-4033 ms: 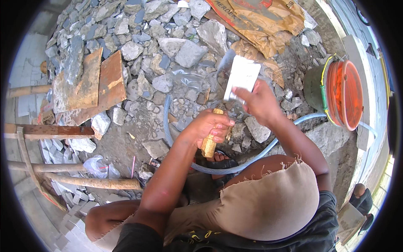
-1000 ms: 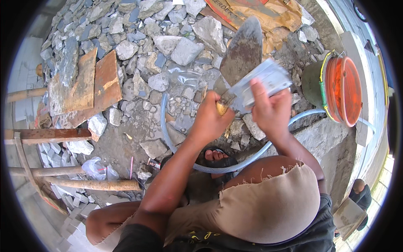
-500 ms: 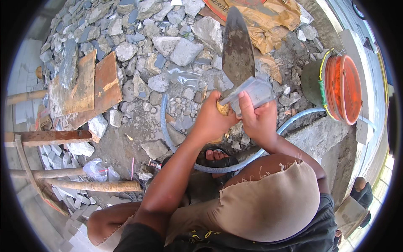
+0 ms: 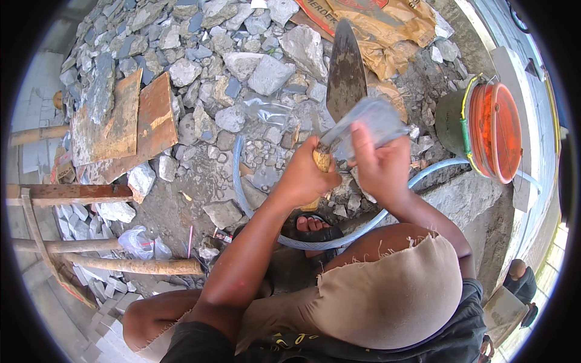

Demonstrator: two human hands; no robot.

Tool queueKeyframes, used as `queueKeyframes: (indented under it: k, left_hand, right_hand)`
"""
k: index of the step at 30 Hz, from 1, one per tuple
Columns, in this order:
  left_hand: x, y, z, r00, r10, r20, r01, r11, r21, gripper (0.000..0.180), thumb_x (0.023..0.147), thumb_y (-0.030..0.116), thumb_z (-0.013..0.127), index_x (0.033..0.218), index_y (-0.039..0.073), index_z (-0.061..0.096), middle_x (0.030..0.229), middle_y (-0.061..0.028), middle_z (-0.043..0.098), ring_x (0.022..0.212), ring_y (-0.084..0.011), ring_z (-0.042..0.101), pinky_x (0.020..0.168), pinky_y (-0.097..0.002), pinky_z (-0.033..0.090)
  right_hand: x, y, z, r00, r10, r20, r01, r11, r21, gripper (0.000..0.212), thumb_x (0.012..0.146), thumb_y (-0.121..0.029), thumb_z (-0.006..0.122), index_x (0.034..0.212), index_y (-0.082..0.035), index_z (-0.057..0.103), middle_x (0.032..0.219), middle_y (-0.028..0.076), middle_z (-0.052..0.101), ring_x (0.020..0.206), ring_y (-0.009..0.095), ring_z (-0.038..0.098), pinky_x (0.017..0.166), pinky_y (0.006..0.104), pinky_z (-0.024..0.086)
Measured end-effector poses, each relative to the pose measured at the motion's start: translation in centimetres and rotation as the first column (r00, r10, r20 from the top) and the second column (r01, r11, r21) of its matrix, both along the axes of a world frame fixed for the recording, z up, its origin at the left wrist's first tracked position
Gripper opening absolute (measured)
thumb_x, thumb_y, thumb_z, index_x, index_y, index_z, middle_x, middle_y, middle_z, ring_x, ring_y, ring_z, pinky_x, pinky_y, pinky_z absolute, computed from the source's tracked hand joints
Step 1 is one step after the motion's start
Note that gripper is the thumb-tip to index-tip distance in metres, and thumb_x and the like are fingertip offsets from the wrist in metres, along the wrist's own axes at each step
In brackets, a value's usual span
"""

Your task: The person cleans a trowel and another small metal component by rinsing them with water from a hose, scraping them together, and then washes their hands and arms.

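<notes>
My left hand [image 4: 307, 177] is closed around the yellowish wooden handle [image 4: 321, 160] of a trowel. The trowel's long pointed blade [image 4: 347, 72] is grey and dirt-marked, with its tip away from me. A translucent plastic piece [image 4: 378, 124], smeared by motion, is pinched in my right hand [image 4: 382, 163], thumb on top. This plastic lies across the trowel's neck and the near end of the blade, covering them. Whether it is a bag or a stiffer sheet I cannot tell.
Broken rubble [image 4: 242, 63] spreads ahead. A blue hose [image 4: 339, 242] curves under my arms. At right stand orange and dark buckets [image 4: 493, 130]; at left lie boards [image 4: 151, 124] and wooden poles [image 4: 139, 266]. Torn brown paper sacks [image 4: 387, 30] are at the top. Another person [image 4: 521, 281] is at lower right.
My right hand has shifted slightly right and down, and the plastic has tilted with it. The trowel blade's tip has dropped a little toward me. My left hand keeps its grip.
</notes>
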State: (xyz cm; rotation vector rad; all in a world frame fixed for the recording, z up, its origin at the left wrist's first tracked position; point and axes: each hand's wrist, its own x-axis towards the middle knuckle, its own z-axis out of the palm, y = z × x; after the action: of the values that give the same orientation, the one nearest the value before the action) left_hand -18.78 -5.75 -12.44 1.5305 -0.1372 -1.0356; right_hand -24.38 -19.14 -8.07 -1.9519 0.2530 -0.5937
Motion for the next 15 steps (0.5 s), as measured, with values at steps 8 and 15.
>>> queueKeyframes:
  k: [8, 15]
  left_hand:
    - [-0.6, 0.1, -0.3, 0.998, -0.018, 0.057, 0.016, 0.999, 0.036, 0.041, 0.069, 0.001, 0.071, 0.104, 0.002, 0.050, 0.077, -0.0036, 0.058, 0.061, -0.0108, 0.057, 0.052, -0.0283, 0.048]
    - [-0.1, -0.1, 0.0, 0.997, -0.022, -0.073, 0.020, 1.000, -0.024, 0.041, 0.070, 0.000, 0.072, 0.105, 0.002, 0.051, 0.078, -0.0018, 0.058, 0.062, -0.0095, 0.057, 0.054, -0.0267, 0.047]
  right_hand:
    - [-0.7, 0.0, -1.6, 0.985, 0.024, -0.173, -0.011, 0.997, 0.075, 0.035, 0.094, -0.012, 0.060, 0.060, 0.000, 0.059, 0.050, 0.007, 0.060, 0.042, 0.019, 0.059, 0.044, 0.0330, 0.043]
    - [-0.6, 1.1, 0.4, 0.990, -0.118, -0.076, 0.139, 0.899, 0.415, 0.024, 0.094, -0.011, 0.060, 0.073, 0.000, 0.063, 0.053, 0.006, 0.061, 0.046, 0.015, 0.060, 0.045, 0.0317, 0.044]
